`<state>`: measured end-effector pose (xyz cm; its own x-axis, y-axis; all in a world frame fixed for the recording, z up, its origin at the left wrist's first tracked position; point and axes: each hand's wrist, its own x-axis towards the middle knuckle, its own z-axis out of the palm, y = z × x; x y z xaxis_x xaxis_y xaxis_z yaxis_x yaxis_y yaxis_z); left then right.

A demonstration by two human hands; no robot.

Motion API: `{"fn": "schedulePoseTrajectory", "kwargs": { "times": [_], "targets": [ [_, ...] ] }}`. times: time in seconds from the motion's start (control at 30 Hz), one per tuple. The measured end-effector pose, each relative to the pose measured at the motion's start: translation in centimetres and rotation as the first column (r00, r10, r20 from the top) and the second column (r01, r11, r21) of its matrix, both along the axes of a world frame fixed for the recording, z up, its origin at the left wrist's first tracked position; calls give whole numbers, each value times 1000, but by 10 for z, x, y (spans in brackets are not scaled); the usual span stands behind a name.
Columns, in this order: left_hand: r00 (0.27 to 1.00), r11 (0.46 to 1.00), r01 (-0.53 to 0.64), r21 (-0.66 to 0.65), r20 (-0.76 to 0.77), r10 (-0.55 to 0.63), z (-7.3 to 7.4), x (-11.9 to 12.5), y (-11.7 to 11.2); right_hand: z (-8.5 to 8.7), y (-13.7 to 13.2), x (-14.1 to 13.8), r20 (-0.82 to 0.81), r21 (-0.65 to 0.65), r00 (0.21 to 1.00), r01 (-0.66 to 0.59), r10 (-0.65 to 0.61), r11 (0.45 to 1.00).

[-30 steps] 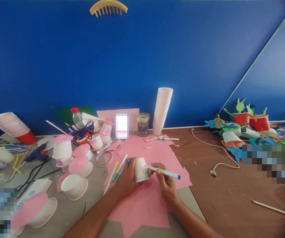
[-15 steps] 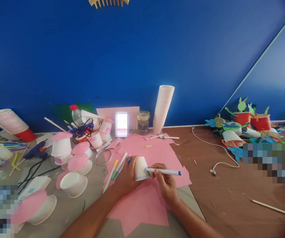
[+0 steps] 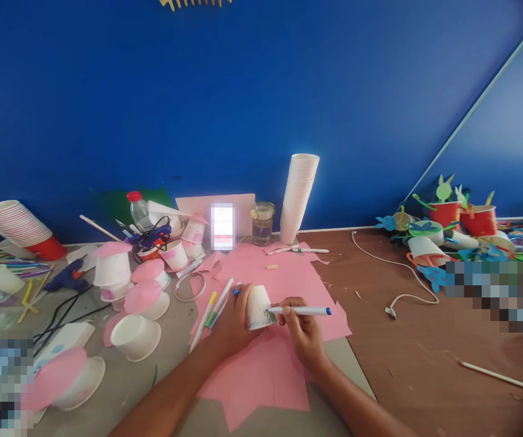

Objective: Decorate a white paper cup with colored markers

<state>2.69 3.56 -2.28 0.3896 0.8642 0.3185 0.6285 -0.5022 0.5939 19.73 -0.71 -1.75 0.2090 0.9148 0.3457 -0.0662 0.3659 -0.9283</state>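
1. The paper cup (image 3: 258, 303) was the hub of my clock, held above the pink paper (image 3: 283, 376) on the worktop (image 3: 177, 328), its wider end toward six o'clock.
2. The left hand (image 3: 234, 318) curled around it from nine o'clock, steadying it; some of its fingers were hidden from where I stood.
3. The right hand (image 3: 305, 329), reaching in from about four o'clock, pinched a marker (image 3: 309, 311). Its tip met the drawn marks on the cup's side, though I couldn't tell whether it pressed there; the blue end pointed to three.
4. To my mind the cup was very light and thin-walled, springy but easily dented, and likely to twist under a pushing pen.
5. The wider end's edge or the base seemed the safest hold, clear of ink that might smear.
6. The marker looked stiff, light and smooth, best gripped low on its barrel.
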Motion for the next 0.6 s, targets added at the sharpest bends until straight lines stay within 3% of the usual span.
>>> {"fn": "schedulePoseTrajectory", "kwargs": {
  "times": [0.6],
  "targets": [
    [1000, 997, 6, 82, -28, -4, -7, -2, 1, 1, 1, -1, 39, 54, 999, 12, -14, 998]
  ]
}}
